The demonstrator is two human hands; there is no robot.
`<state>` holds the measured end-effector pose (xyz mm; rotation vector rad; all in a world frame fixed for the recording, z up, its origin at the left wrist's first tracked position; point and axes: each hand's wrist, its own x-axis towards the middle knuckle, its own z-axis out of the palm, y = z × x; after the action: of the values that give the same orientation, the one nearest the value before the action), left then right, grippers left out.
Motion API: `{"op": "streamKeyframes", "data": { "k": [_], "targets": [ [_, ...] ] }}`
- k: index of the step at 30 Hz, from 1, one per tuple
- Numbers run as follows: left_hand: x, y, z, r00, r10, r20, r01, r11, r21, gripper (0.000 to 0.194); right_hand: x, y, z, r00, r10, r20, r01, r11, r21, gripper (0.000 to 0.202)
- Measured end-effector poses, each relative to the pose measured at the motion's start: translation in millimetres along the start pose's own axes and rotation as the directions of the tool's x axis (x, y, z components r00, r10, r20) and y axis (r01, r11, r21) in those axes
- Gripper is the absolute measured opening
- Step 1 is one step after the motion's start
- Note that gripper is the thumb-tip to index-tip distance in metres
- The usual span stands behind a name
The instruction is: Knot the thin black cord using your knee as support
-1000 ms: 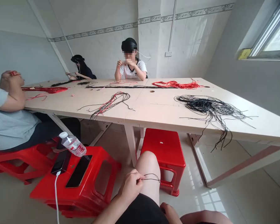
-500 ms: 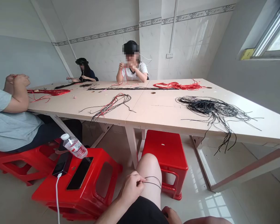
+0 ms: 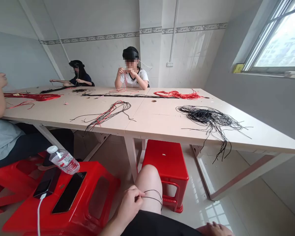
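Note:
My left hand (image 3: 131, 204) pinches a thin black cord (image 3: 153, 194) over my bare knee, and the cord loops across the knee to its right side. Low at the right, my right hand (image 3: 215, 228) lies over my other leg, cut off by the bottom edge, its fingers apart with nothing seen in them. Beyond the knees, the pale table (image 3: 159, 126) carries a tangled heap of black cords (image 3: 204, 115), some hanging over the front edge, and a smaller bundle of black and red cords (image 3: 108, 114).
A red stool (image 3: 164, 157) stands beyond my knee. Another red stool (image 3: 98, 170) at the left holds a water bottle (image 3: 65, 161), a phone (image 3: 69, 192) and a cabled black device (image 3: 47, 183). Red cords (image 3: 178, 94) lie farther back. Several people sit around the table.
The view has turned to the right, so most things sit farther left. My right hand has moved right, away from between my legs. My left hand keeps its pinch on the cord.

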<state>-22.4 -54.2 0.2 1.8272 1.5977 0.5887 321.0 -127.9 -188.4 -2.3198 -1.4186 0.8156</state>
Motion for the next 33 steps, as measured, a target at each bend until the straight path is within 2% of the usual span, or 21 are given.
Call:
{"op": "streamKeyframes", "data": {
  "k": [2, 3, 5, 7, 9, 10, 11, 12, 13, 16, 17, 18, 20, 23, 28, 33],
  "targets": [
    [-1, -1, 1.0, 1.0, 0.01, -0.001, -0.01, 1.0, 0.015, 0.031, -10, -25, 1, 0.992, -0.042, 0.121, 0.035, 0.998, 0.059, 0.011],
    [-1, -1, 1.3, 1.0, 0.021, -0.002, -0.021, 1.0, 0.023, 0.031, -18, -46, 2, 0.987, -0.095, 0.127, 0.084, 0.992, 0.091, 0.017],
    [-1, 0, 1.1, 0.999, 0.044, -0.007, -0.043, 0.999, 0.033, 0.03, -37, -98, 0, 0.952, -0.295, 0.08, 0.273, 0.939, 0.211, 0.029],
    [-1, 2, 0.3, 0.999, 0.047, -0.01, -0.046, 0.998, 0.044, 0.03, -58, -150, -6, 0.871, -0.49, -0.011, 0.467, 0.823, 0.323, 0.029],
    [-1, 5, -0.4, 0.999, 0.04, -0.009, -0.039, 0.997, 0.065, 0.029, -75, -190, -12, 0.747, -0.665, -0.025, 0.624, 0.687, 0.371, 0.024],
    [-1, 5, -0.6, 0.999, 0.049, -0.01, -0.048, 0.996, 0.072, 0.028, -82, -203, -13, 0.713, -0.701, -0.017, 0.656, 0.658, 0.369, 0.021],
    [-1, 6, -0.5, 0.998, 0.063, -0.017, -0.062, 0.995, 0.079, 0.028, -87, -212, -14, 0.717, -0.697, -0.017, 0.658, 0.668, 0.348, 0.018],
    [-1, 6, -0.1, 0.997, 0.075, -0.023, -0.072, 0.994, 0.084, 0.027, -91, -217, -13, 0.741, -0.672, 0.006, 0.634, 0.703, 0.323, 0.016],
    [-1, 5, 0.6, 0.996, 0.08, -0.028, -0.077, 0.994, 0.083, 0.026, -94, -218, -11, 0.738, -0.67, 0.08, 0.618, 0.718, 0.32, 0.013],
    [-2, 1, 2.8, 0.996, 0.083, -0.033, -0.081, 0.995, 0.065, 0.026, -102, -214, -4, 0.666, -0.709, 0.233, 0.625, 0.7, 0.345, 0.009],
    [-2, 0, 3.3, 0.996, 0.081, -0.033, -0.079, 0.994, 0.07, 0.025, -103, -213, -3, 0.663, -0.714, 0.224, 0.631, 0.694, 0.347, 0.01],
    [-2, -1, 3.5, 0.996, 0.08, -0.033, -0.077, 0.994, 0.079, 0.025, -104, -213, -1, 0.679, -0.712, 0.176, 0.639, 0.692, 0.337, 0.011],
    [-3, -1, 3.4, 0.996, 0.081, -0.032, -0.078, 0.993, 0.091, 0.024, -101, -216, 1, 0.712, -0.702, 0.033, 0.666, 0.689, 0.287, 0.021],
    [-3, 0, 2.4, 0.995, 0.091, -0.037, -0.087, 0.992, 0.088, 0.023, -92, -224, 6, 0.694, -0.709, -0.124, 0.719, 0.676, 0.159, 0.034],
    [-2, 0, 1.9, 0.994, 0.096, -0.044, -0.09, 0.989, 0.118, 0.024, -81, -226, 15, 0.699, -0.704, -0.124, 0.711, 0.704, 0.008, 0.031],
    [-4, -4, 6.4, 0.993, 0.104, -0.057, -0.098, 0.989, 0.109, 0.024, -81, -221, 14, 0.704, -0.706, -0.074, 0.695, 0.706, -0.136, 0.025]
  ]
}}
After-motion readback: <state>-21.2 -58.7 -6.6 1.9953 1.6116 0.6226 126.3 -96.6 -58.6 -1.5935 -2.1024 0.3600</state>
